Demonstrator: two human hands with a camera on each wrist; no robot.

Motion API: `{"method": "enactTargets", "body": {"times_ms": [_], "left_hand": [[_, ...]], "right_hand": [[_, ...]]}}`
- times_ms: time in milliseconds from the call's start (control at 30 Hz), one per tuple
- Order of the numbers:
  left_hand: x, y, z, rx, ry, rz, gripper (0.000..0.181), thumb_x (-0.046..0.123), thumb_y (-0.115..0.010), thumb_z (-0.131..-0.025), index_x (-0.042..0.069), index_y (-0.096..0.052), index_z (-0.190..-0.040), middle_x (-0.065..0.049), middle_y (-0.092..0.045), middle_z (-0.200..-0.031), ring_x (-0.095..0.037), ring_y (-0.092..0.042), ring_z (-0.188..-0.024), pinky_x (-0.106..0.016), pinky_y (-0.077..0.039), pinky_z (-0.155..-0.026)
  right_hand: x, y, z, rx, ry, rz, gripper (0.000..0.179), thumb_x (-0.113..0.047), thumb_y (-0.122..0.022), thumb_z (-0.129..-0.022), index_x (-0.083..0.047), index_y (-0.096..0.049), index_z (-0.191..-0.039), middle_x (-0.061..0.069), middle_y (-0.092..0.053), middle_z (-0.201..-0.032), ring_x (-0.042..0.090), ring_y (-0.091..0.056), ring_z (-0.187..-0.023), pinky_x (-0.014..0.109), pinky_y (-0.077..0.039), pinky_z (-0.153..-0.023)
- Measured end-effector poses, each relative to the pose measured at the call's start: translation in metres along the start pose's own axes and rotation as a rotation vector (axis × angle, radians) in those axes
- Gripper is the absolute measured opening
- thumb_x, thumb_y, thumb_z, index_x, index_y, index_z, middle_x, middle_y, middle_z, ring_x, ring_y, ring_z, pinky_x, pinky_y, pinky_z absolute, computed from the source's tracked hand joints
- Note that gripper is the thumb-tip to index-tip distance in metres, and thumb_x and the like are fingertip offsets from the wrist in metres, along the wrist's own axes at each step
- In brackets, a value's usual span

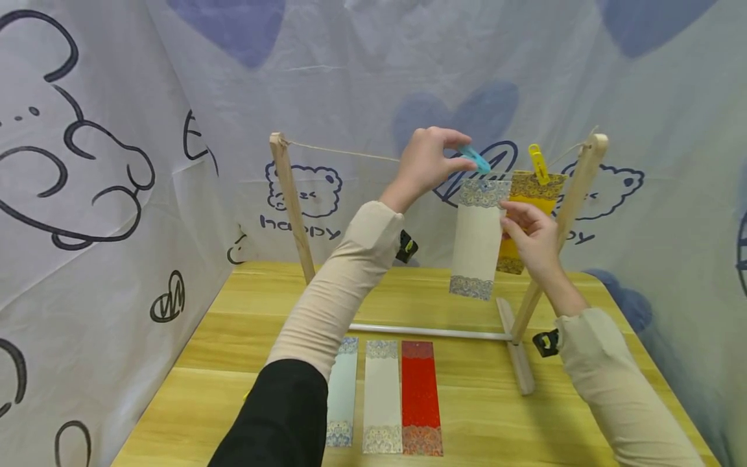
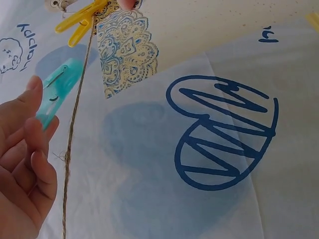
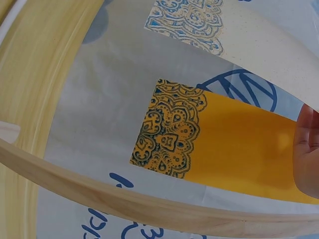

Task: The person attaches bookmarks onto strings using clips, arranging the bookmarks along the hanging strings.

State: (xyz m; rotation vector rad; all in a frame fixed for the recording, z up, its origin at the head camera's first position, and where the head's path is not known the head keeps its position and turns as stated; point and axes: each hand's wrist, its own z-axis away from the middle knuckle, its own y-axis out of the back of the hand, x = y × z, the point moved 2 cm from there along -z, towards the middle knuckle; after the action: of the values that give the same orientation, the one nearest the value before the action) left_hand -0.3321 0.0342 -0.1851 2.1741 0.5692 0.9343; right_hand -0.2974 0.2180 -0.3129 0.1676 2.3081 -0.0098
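The left grip (image 1: 430,161) pinches a turquoise plastic clothespin (image 1: 475,159) beside the tan twine (image 2: 76,110) while the right grip (image 1: 532,239) pinches a cream lace-bordered card (image 1: 478,241) near it, so the card's top edge should probably meet the twine squarely before clipping.

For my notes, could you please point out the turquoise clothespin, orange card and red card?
Turquoise clothespin (image 2: 62,83): left wrist view, its body.
Orange card (image 3: 232,142): right wrist view, plain part.
Red card (image 1: 421,394): head view, its middle.
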Motion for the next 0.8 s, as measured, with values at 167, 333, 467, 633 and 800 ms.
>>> {"method": "enactTargets", "body": {"times_ms": [167, 333, 467, 633, 800], "left_hand": [[0.002, 0.000, -0.001, -0.008, 0.016, -0.018, 0.037, 0.028, -0.070, -0.076, 0.010, -0.065, -0.109, 0.000, -0.064, -0.105, -0.008, -0.058, -0.093, -0.014, -0.042, -0.078], [0.001, -0.001, -0.001, 0.007, -0.003, 0.000, 0.033, 0.025, -0.070, -0.076, 0.008, -0.067, -0.104, -0.001, -0.065, -0.102, -0.008, -0.059, -0.089, -0.014, -0.043, -0.075], [0.000, -0.002, -0.001, 0.021, -0.018, 0.012, 0.030, 0.023, -0.070, -0.076, 0.006, -0.067, -0.101, -0.003, -0.066, -0.098, -0.009, -0.060, -0.086, -0.014, -0.044, -0.074], [0.001, -0.005, -0.003, 0.013, -0.019, 0.007, 0.027, 0.021, -0.069, -0.077, 0.005, -0.068, -0.098, -0.003, -0.066, -0.095, -0.009, -0.059, -0.082, -0.014, -0.044, -0.072], [0.003, -0.008, -0.004, -0.013, -0.013, -0.006, 0.025, 0.020, -0.068, -0.078, 0.006, -0.068, -0.099, -0.002, -0.066, -0.093, -0.008, -0.058, -0.078, -0.014, -0.044, -0.069]], "right_hand": [[-0.016, -0.004, 0.002, -0.002, -0.003, 0.001, 0.021, 0.015, -0.050, -0.083, 0.020, -0.051, -0.104, 0.000, -0.061, -0.082, 0.011, -0.052, -0.062, 0.016, -0.046, -0.056], [-0.022, -0.005, 0.003, 0.001, 0.012, -0.008, 0.020, 0.018, -0.049, -0.082, 0.022, -0.051, -0.102, 0.001, -0.060, -0.079, 0.011, -0.051, -0.060, 0.016, -0.046, -0.054], [-0.020, -0.005, 0.002, 0.000, 0.007, -0.019, 0.021, 0.018, -0.050, -0.082, 0.022, -0.050, -0.102, 0.001, -0.061, -0.078, 0.011, -0.051, -0.059, 0.016, -0.046, -0.054], [-0.020, -0.005, 0.002, 0.005, 0.003, -0.026, 0.020, 0.017, -0.050, -0.082, 0.022, -0.050, -0.102, 0.001, -0.061, -0.078, 0.011, -0.051, -0.059, 0.016, -0.046, -0.054], [-0.022, -0.006, 0.002, 0.023, 0.031, -0.010, 0.019, 0.018, -0.050, -0.082, 0.023, -0.051, -0.100, 0.004, -0.059, -0.075, 0.012, -0.051, -0.058, 0.017, -0.046, -0.054]]}}
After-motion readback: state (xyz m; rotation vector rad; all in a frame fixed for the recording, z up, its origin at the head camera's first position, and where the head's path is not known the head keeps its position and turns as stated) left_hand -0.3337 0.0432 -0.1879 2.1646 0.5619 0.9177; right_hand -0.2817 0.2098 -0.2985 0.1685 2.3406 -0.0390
